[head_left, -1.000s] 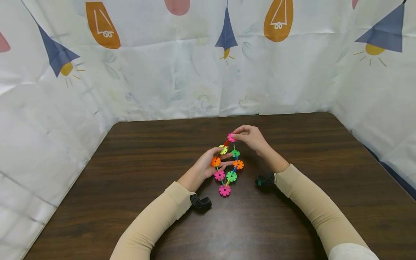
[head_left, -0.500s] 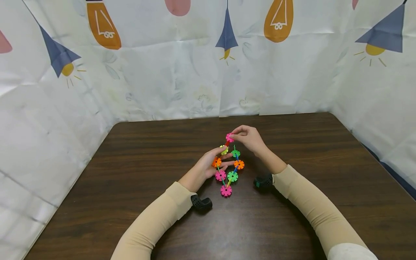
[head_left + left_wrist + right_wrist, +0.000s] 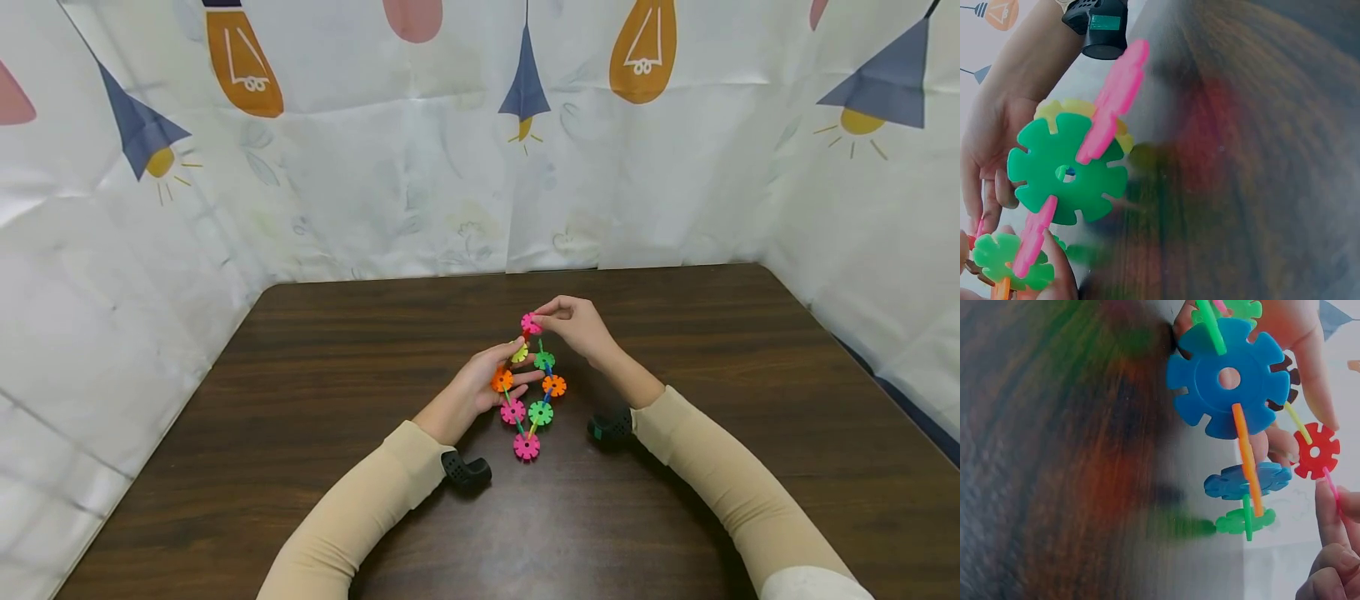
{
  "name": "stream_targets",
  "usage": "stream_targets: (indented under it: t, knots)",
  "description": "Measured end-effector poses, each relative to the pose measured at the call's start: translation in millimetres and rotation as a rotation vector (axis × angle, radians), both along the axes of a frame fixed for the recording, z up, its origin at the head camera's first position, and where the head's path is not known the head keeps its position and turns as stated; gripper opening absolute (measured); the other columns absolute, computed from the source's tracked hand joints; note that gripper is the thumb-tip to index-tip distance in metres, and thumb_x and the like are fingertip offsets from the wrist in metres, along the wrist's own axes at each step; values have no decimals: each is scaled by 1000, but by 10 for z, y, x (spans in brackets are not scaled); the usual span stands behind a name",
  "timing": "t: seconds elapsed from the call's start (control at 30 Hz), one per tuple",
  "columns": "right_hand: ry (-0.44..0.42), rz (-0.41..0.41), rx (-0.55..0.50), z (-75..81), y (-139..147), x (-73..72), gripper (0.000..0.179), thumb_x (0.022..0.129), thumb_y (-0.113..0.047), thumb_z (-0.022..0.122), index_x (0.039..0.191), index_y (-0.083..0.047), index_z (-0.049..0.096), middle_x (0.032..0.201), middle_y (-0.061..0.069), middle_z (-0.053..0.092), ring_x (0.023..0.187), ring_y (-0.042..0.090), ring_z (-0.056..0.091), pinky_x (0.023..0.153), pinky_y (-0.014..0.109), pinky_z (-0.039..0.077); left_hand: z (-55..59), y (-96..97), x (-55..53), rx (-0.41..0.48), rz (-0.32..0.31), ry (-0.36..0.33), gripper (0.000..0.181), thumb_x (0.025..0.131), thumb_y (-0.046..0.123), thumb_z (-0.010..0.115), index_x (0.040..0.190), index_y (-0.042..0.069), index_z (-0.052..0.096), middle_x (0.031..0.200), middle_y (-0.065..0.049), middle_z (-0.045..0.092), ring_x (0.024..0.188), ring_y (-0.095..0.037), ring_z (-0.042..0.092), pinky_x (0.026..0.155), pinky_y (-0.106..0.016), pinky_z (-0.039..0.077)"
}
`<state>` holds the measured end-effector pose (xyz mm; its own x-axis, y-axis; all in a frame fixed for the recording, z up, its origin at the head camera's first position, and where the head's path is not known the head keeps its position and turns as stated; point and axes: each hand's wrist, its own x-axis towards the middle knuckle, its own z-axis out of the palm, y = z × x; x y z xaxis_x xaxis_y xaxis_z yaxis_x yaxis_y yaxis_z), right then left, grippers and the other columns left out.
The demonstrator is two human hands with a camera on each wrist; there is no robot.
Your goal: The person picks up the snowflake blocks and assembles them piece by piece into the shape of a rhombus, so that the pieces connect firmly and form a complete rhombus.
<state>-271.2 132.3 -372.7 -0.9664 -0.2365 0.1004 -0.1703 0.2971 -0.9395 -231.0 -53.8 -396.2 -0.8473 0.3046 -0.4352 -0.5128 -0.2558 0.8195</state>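
Observation:
A loop-shaped chain of slotted snowflake discs, pink, green, orange and yellow, is held over the table in the head view. My left hand [image 3: 480,383] holds its left side, thumb on the yellow disc [image 3: 520,354] and other fingers reaching behind the chain. At the top, my right hand [image 3: 581,329] pinches a pink disc [image 3: 531,323], joined to the yellow one by a red disc [image 3: 527,337]. On the right side, an upright green disc [image 3: 540,343] is the chain's upper end, apart from the pinched pink disc. In the right wrist view a blue disc [image 3: 1229,381] hangs close up.
The dark wooden table [image 3: 300,458] lies under both hands. Black wrist cameras [image 3: 467,471] sit on both wrists, over beige sleeves. A white curtain [image 3: 420,192] with lamp prints hangs behind and at the sides.
My left hand and the chain have shifted slightly right, and my right hand slightly left, bringing the pink disc nearer the chain's green end. The head view has tilted slightly. Both grips are the same.

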Motion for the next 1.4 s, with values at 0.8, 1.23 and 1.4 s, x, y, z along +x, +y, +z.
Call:
stream_targets:
  t: [0.8, 1.23, 1.4]
  knots:
    - [-43, 83, 71, -60, 91, -33, 30, 100, -21, 70, 121, 1, 68, 105, 14, 75, 109, 37, 66, 108, 57, 41, -29, -10, -8, 37, 25, -20, 44, 107, 33, 57, 137, 1, 56, 136, -13, 62, 129, -31, 59, 110, -52, 41]
    - [-161, 318, 406, -135, 329, -212, 52, 98, -30, 71, 141, -2, 59, 112, 11, 65, 104, 28, 54, 92, 41, 43, 34, -19, -24, 8, 112, -51, 43, 102, 29, 66, 135, 2, 60, 125, -14, 57, 80, -14, 71, 71, -24, 56]
    - [-153, 380, 436, -145, 307, -228, 49, 99, -26, 71, 138, 1, 60, 104, 9, 65, 96, 25, 53, 86, 38, 43, 37, -15, -24, 0, 99, 19, 42, 103, 21, 66, 136, -4, 61, 115, -11, 60, 77, -12, 69, 72, -22, 56]
